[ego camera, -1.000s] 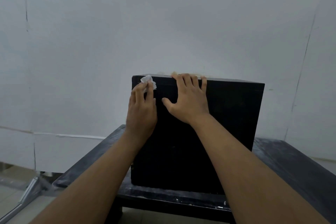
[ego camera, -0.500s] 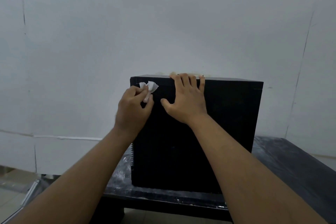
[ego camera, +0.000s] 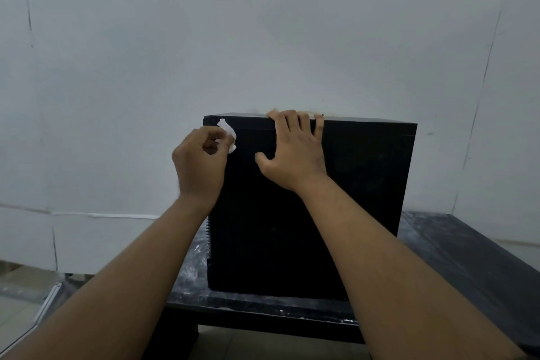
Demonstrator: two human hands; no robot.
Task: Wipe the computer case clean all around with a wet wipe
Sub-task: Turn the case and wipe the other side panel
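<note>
Found black computer case (ego camera: 365, 199) upright on tabletop (ego camera: 467, 251), steadied, evidently against sliding, by right hand (ego camera: 292, 152) laid flat, fingers (ego camera: 287, 126) extended over its 12 o'clock edge, with left hand (ego camera: 201, 166) pinching crumpled wet wipe (ego camera: 227, 131) at the 10 o'clock corner.

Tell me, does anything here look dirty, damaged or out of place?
Only the black table: whitish dusty smears streak its top around the computer case. The case stands upright and looks undamaged.
</note>
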